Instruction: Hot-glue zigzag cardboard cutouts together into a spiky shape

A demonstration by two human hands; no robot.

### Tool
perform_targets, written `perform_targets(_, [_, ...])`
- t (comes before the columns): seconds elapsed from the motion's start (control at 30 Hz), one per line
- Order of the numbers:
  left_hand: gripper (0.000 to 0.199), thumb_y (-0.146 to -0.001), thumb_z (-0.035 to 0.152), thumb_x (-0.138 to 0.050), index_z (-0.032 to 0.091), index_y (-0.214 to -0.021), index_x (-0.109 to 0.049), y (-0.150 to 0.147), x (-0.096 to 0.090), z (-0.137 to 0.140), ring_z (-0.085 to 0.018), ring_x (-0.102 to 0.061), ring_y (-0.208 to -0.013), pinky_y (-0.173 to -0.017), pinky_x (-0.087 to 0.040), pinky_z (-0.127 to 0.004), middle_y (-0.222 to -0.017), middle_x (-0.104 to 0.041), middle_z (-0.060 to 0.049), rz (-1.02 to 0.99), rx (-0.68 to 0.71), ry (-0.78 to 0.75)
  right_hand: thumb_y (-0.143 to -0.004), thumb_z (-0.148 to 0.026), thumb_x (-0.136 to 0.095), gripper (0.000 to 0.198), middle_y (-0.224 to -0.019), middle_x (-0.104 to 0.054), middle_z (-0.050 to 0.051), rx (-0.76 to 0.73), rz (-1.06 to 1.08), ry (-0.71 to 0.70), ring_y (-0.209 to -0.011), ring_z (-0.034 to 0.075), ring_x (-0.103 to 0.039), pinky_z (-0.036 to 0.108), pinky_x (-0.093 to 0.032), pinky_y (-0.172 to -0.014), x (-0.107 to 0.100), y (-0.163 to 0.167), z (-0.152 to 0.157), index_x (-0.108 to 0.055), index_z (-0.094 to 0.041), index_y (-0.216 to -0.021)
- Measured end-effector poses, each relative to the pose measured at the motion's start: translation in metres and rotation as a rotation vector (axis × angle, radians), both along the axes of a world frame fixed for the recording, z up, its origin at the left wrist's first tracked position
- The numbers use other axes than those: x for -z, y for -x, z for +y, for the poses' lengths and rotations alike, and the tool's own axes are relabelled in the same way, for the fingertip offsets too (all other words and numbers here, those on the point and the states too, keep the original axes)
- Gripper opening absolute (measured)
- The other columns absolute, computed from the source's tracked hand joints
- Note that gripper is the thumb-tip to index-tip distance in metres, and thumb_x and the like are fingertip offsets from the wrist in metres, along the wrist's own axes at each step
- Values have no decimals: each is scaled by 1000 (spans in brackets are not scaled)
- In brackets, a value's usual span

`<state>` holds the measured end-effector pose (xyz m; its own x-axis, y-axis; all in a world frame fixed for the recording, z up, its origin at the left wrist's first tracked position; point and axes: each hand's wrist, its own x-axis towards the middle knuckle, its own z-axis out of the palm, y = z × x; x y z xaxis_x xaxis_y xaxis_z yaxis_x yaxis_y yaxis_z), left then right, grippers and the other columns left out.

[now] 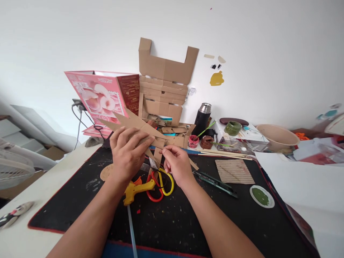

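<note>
A cut piece of brown cardboard [139, 125] is held up above the far part of the black mat [172, 229], flaring into long pointed tips at the upper left and narrowing toward the right. Its face is plain and smooth, with straight, sharp edges; narrower strips cross or meet it near the right hand, though how they join is hidden.

The left hand [128, 153] lies over it from the near side, fingers bent close together, its grip closed down on the broad part, probably to steady it. The right hand [176, 162] is curled, thumb and forefinger brought together at the narrow end; whether this grip pinches the cardboard or only touches it, I cannot tell.

Just below the hands lie scissors [172, 183] with red and yellow handles and a yellow glue gun [134, 190], its glue stick [131, 229] pointing toward the person; both seem kept within easy reach. A utility knife [217, 184] and a corrugated cardboard square [227, 172] lie to the right. Behind, an unfolded cardboard box [163, 70] leans on the wall, apparently for support, beside a pink carton [91, 87].
</note>
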<state>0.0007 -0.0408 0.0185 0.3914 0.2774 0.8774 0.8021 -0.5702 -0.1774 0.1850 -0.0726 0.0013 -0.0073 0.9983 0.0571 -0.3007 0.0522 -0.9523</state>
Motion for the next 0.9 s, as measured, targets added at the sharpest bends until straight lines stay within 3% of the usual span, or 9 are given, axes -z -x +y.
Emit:
perform_targets(0.17, [41, -93, 9, -68, 37, -120, -77, -1, -1, -3, -32, -63, -132, -122, -34, -62, -121, -81, 3, -13, -28, -29, -80, -41, -71, 20, -42, -44, -11, -14, -17, 4, -31, 10, -43, 22, -28, -35, 0, 0, 0, -67, -22, -75])
perform_targets(0.5, [43, -89, 5, -70, 34, -121, -78, 0, 0, -1, -34, -64, -130, -123, -33, -65, -122, -81, 2, 6, -30, -69, -80, -40, -70, 18, -43, -44, -11, -36, -25, 26, -32, 10, -44, 23, -29, -36, 1, 1, 0, -66, -23, -75])
perform_targets(0.9, [43, -90, 5, -67, 37, -118, -79, 1, -1, -2, -33, -61, -134, -126, -27, -68, -119, -81, 0, -69, -44, 4, -83, -41, -70, 20, -45, -47, -10, -50, -20, 35, -34, 9, -44, 22, -32, -37, 4, 0, 0, -67, -22, -78])
